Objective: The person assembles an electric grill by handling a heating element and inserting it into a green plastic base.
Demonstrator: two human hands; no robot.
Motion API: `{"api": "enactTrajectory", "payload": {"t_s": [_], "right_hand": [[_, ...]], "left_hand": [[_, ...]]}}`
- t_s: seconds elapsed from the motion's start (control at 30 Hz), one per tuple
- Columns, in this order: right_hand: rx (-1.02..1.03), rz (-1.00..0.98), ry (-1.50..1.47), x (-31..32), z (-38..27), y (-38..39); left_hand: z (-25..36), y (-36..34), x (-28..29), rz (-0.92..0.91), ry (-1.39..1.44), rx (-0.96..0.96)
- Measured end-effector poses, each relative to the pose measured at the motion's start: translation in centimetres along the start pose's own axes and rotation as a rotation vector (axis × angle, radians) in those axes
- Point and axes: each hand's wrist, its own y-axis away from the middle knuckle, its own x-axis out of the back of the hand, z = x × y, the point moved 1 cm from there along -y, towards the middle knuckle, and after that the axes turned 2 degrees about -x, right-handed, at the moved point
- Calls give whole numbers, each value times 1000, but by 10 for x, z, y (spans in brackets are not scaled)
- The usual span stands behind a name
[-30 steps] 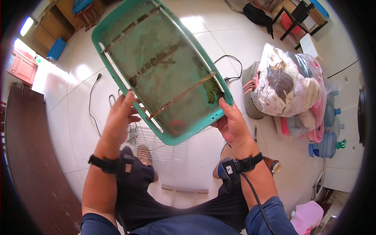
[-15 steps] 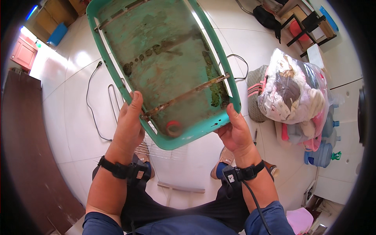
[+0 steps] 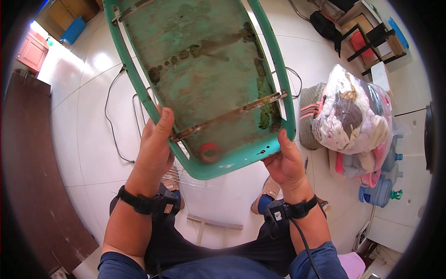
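Observation:
A large green plastic casing (image 3: 216, 170), shaped like a shallow tray with rounded corners, is held up in front of me and tilted. Its inside is grimy, with dark patches and greenish-yellow residue along the right side. Rusty metal bars (image 3: 227, 117) run across it, and a red ring (image 3: 209, 149) shows near the close end. My left hand (image 3: 157, 139) grips the left edge, thumb on top. At the near right corner my right hand (image 3: 285, 160) is closed on the rim; its fingers are hidden underneath. The casing's far end is cut off by the picture's top.
Beneath the casing, near my feet, lies a wire rack (image 3: 197, 181). A metal stand (image 3: 214, 222) is between my legs. A black cord (image 3: 106, 109) lies left, beside dark brown furniture (image 3: 28, 162). To the right are a clear bag of cloth items (image 3: 348, 111) and water jugs (image 3: 378, 193).
The casing has shifted slightly right and upward in the picture, with both hands still on it. The surroundings have shifted a little as my view turned.

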Motion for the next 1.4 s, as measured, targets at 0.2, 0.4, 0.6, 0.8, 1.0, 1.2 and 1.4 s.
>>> {"api": "enactTrajectory", "payload": {"t_s": [0.2,0.4,0.6,0.8,1.0,1.2,1.4], "right_hand": [[0,-26,6,4,2,0],[-8,-33,-6,5,1,1],[-10,-6,-9,3,2,1],[-35,0,127,-3,-12,1],[-77,-29,349,-3,-35,4],[-14,-1,292,-2,-36,2],[-28,-6,266,3,-42,-1]], "left_hand": [[-2,-1,3,-24,-4,-10],[-3,-1,7,-52,-17,-15],[-2,0,-2,45,-2,-3],[2,-1,9,-38,-62,-22],[0,-1,15,-50,-55,20],[-6,-2,11,-65,-25,51],[-8,-2,11,-105,-76,84]]}}
